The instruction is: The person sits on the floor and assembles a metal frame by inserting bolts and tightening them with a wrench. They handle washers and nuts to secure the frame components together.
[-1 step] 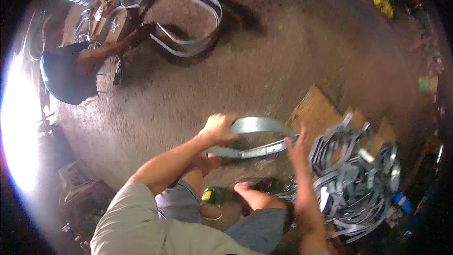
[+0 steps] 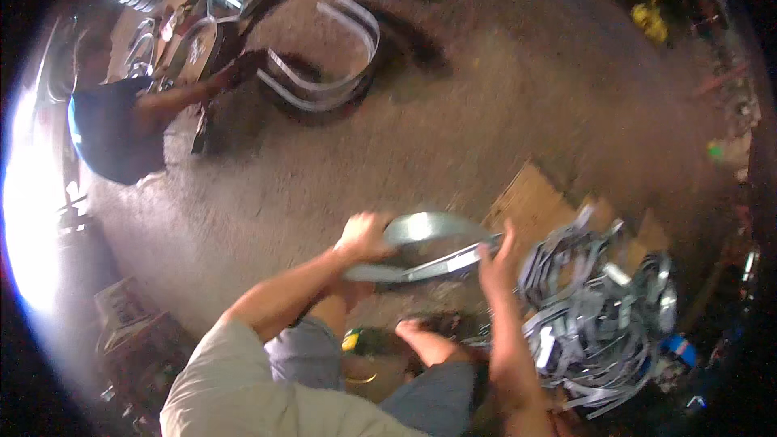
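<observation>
A bent, shiny metal band (image 2: pixel 429 228) forms a flattened loop above the floor before my knees. At its left end my left hand (image 2: pixel 364 236) is closed around the band, back of the hand upward. My right hand (image 2: pixel 498 259) grips the right end, thumb against the inner side and fingers up along the outside. A bright flat piece (image 2: pixel 461 260) shows on the loop's near side, next to the right thumb. Motion blur hides the finer detail of how the ends meet.
To my right lies a tangled heap of metal bands (image 2: pixel 599 316) beside a cardboard sheet (image 2: pixel 530 198). A green tin (image 2: pixel 364 341) stands between my feet. Far left, a co-worker (image 2: pixel 121 125) reaches toward curved metal strips (image 2: pixel 324 97) on the floor.
The whole scene has shifted slightly as my head moves. Both hands keep hold of the metal band, which sits a little lower and further left in the picture.
</observation>
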A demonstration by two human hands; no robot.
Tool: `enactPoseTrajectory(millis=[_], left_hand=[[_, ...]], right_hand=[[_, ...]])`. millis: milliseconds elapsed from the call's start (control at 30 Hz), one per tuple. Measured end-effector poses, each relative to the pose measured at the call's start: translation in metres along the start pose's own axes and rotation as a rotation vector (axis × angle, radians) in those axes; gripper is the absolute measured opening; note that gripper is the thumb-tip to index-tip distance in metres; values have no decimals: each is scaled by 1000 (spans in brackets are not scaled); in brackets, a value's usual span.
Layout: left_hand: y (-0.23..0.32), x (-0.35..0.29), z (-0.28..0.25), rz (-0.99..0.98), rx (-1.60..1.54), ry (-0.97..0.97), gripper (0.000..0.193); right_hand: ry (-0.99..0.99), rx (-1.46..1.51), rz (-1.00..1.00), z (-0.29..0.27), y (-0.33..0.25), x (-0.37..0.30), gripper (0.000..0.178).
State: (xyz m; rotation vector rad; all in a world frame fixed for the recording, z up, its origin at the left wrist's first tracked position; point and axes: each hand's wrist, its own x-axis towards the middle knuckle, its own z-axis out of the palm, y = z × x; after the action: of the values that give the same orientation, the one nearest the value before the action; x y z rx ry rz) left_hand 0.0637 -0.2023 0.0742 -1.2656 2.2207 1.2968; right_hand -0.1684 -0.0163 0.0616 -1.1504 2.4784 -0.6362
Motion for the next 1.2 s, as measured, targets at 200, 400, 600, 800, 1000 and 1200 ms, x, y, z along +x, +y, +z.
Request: enactPoseTrajectory(millis=[200, 400, 600, 800, 1000, 1200], left_hand=[[15, -83, -30, 177, 22, 207, 35], [30, -80, -192, 346, -9, 621, 23], [72, -78, -271, 55, -83, 876, 30], [151, -59, -378, -519, -656, 915, 37], [205, -22, -435, -620, -1027, 1083, 41], [180, 65, -486, -585, -1115, 1045, 42]], right_hand=[[-69, 470, 231, -35, -108, -24, 48], [-172, 1077, 1073, -4, -173, 21, 51], [-551, 1305, 1137, 83, -167, 104, 65], [-785, 1219, 1258, 110, -203, 246, 88], [-818, 954, 1101, 71, -225, 414, 36], [-801, 1259, 1149, 80, -208, 519, 31]])
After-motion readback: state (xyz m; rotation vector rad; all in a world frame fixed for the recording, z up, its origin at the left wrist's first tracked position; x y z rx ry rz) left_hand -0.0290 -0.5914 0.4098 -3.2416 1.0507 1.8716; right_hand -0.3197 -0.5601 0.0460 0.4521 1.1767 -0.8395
